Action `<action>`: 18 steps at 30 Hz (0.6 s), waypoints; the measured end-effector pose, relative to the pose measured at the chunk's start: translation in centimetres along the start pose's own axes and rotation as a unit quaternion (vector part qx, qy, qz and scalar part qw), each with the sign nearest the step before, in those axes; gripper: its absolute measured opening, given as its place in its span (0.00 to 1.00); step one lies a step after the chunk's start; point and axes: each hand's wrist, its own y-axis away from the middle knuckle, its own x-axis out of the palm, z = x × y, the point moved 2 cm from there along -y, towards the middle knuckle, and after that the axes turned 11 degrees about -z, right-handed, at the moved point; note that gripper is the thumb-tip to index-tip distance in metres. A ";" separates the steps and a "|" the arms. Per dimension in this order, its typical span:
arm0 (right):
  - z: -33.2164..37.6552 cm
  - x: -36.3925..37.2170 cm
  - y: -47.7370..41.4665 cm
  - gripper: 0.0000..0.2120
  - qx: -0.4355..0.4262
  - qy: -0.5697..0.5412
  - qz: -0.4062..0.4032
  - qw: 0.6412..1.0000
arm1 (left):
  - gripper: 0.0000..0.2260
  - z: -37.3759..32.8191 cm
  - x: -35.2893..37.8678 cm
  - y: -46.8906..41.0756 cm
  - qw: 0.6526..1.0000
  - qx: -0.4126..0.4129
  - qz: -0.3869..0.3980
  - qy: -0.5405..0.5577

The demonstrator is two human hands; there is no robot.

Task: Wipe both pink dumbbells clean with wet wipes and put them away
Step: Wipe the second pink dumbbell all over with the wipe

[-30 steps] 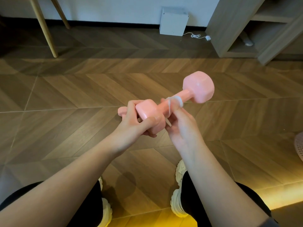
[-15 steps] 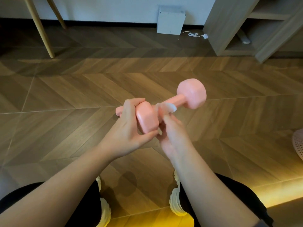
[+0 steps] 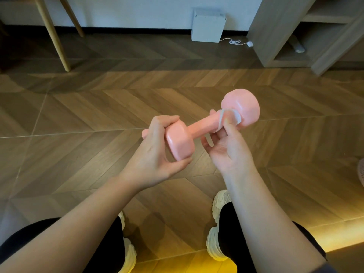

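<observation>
right, left hand (image 3: 155, 152) first: fingers over the top and thumb underneath, curled round the near head of the pink dumbbell (image 3: 204, 126), a firm grip. a small pink nub pokes out past the back of that hand, and i cannot tell what it is. over to the right hand (image 3: 230, 154): palm up, thumb pressing a white wet wipe (image 3: 234, 117) onto the handle just where it meets the far head, fingertips showing on the other side, so the wipe is pinched round the bar. the dumbbell itself is off the ground, held between both hands in front of the knees, its handle tilted up and away to the right, far head highest. below it, the wooden herringbone floor (image 3: 98, 115), and at the floor's near edge two pale chunky shoes (image 3: 216, 243) under dark trouser legs. out at the far edge of the floor, against the wall, a white box (image 3: 207, 26) with a white cable (image 3: 236, 42) lying just beside it. far right corner, a grey-brown open shelf unit (image 3: 275, 32); far left corner, slanted light wooden legs (image 3: 54, 36). at the right edge, a sliver of something pink (image 3: 361, 172), too cropped to name.
</observation>
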 end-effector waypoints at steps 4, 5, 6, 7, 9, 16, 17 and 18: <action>-1.9 0.8 1.6 0.08 -0.017 0.112 0.061 0.992 | 0.32 -0.1 0.2 0.4 0.997 -0.054 -0.025 0.044; -2.6 1.0 2.1 0.07 -0.009 0.126 0.069 0.990 | 0.32 -0.1 0.2 0.3 0.997 -0.051 -0.027 0.048; -3.1 1.1 2.4 0.06 -0.003 0.131 0.065 0.989 | 0.32 -0.1 0.2 0.2 0.996 -0.059 -0.025 0.054; -3.3 1.1 2.5 0.05 -0.002 0.131 0.052 0.990 | 0.32 -0.1 0.2 0.1 0.994 -0.087 -0.019 0.068; -3.2 1.1 2.3 0.06 -0.008 0.116 0.027 0.993 | 0.31 0.2 0.3 0.0 0.974 -0.180 -0.001 0.139; 1.7 0.6 0.7 0.20 -0.081 -0.001 0.045 0.996 | 0.31 0.0 0.1 -0.5 0.804 -0.397 0.114 0.428; 1.9 0.6 0.9 0.25 -0.083 -0.005 0.056 0.995 | 0.30 -0.2 0.2 -0.5 0.785 -0.405 0.130 0.450; 1.8 0.6 1.1 0.28 -0.087 -0.002 0.071 0.994 | 0.29 -0.4 0.2 -0.5 0.768 -0.412 0.141 0.470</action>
